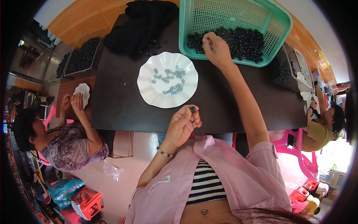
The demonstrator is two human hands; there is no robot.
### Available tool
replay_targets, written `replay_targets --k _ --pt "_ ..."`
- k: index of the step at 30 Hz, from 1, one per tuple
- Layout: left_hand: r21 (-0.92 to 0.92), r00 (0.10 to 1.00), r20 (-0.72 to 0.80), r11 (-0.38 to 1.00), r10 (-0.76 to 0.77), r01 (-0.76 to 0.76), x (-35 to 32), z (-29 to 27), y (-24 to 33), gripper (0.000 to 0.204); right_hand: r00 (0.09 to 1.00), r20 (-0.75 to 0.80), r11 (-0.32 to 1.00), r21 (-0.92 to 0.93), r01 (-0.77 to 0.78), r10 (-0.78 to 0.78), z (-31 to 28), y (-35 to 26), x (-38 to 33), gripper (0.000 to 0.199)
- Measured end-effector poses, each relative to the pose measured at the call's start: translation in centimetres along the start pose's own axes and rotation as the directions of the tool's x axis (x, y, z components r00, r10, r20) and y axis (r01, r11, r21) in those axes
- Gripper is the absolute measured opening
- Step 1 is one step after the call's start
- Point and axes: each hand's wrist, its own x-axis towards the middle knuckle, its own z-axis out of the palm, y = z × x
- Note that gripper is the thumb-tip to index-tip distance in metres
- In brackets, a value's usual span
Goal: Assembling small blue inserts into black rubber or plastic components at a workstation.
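Observation:
My left hand [181,127] is just in front of the white plate, palm up. Between its thumb and fingers it pinches a small black ring-shaped part [192,109] with a hole facing up. My right hand [217,49] reaches over the near side of the green basket [280,41]. Its fingers are pressed together at the edge of a heap of similar black parts [244,44]; anything between the fingertips is hidden. On the scalloped white plate [149,91] lie many small clear, bluish pieces [173,88], spread in loose clusters.
A black cloth [143,24] lies at the back left of the dark table [115,97], with several loose black parts [154,44] beside it. Clear boxes of black parts [85,54] stand farther left. People sit at both sides, near a pink chair [305,160] and a red stool [87,203].

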Motion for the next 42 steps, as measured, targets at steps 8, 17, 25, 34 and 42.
replay_targets --k 8,17,25,34,42 --pt "-0.008 1.0 0.014 1.0 0.005 -0.005 -0.1 -0.3 -0.1 0.023 0.995 0.091 0.998 0.048 0.035 -0.039 -3.5 -1.8 -4.9 0.009" --pt "0.015 1.0 0.021 1.0 -0.001 0.0 0.1 -0.4 -0.2 0.023 0.97 0.236 0.993 -0.082 0.083 -0.061 -5.9 -2.5 -10.3 0.008" --pt "0.052 1.0 0.026 0.999 0.005 -0.006 0.1 -0.3 -0.3 0.025 0.976 0.16 0.982 -0.09 0.163 -0.147 -6.3 -2.7 -10.8 0.018" --pt "0.082 0.999 -0.047 0.997 0.009 -0.005 0.1 0.5 -0.4 0.026 0.934 0.147 0.887 0.294 -0.355 0.325 -7.6 -2.8 -11.0 0.008" --pt "0.123 0.997 -0.065 0.991 -0.04 0.047 0.1 2.0 -0.5 0.027 0.809 0.304 0.475 0.685 -0.553 0.503 -9.9 -6.7 -13.4 0.018"
